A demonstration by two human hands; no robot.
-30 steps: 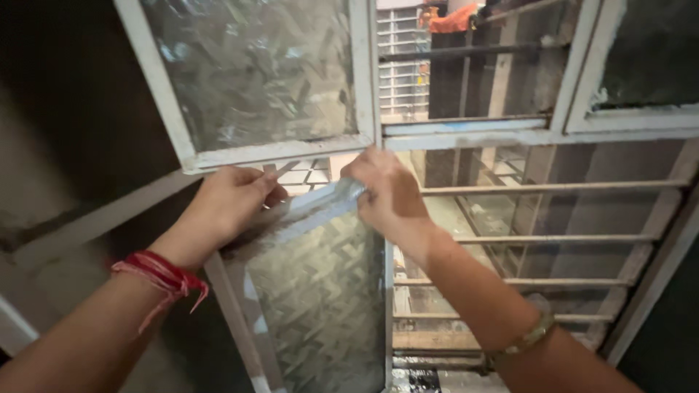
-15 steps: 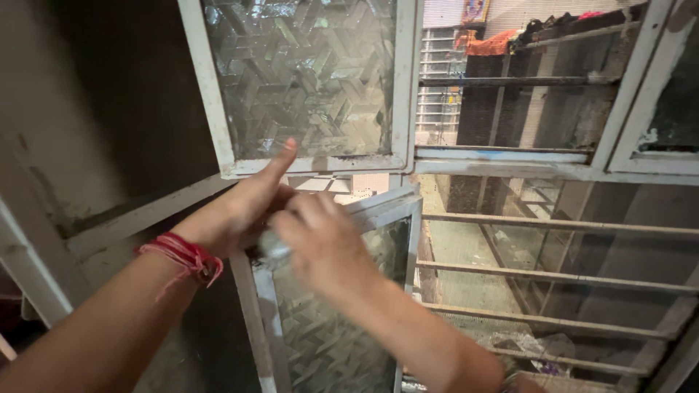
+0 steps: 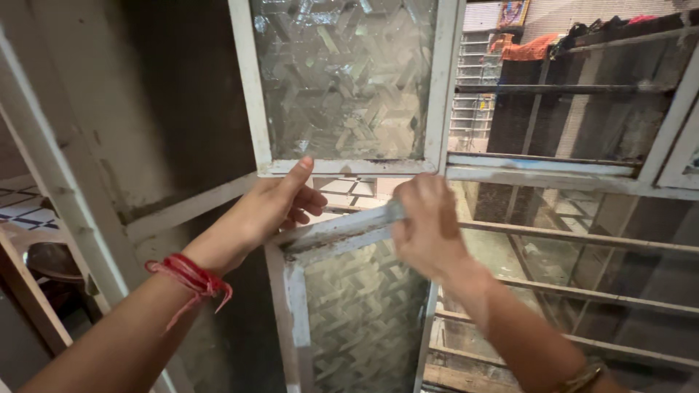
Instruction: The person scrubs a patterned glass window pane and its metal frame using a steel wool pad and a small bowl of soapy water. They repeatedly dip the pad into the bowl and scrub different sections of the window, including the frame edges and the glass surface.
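Both hands grip the top rail of the lower window sash (image 3: 342, 233), below the upper pane (image 3: 346, 80): left hand (image 3: 273, 207) curled beneath, right hand (image 3: 426, 229) clenched over it. Its patterned glass looks fragile and heavy; the painted frame seems safest to hold.

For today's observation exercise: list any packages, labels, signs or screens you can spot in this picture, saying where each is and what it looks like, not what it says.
Poster or sign: top edge of the picture, on the building outside beyond the open window, small upright rectangle in yellow, orange and blue; too small to make out more.
No packages, labels or screens show anywhere else.
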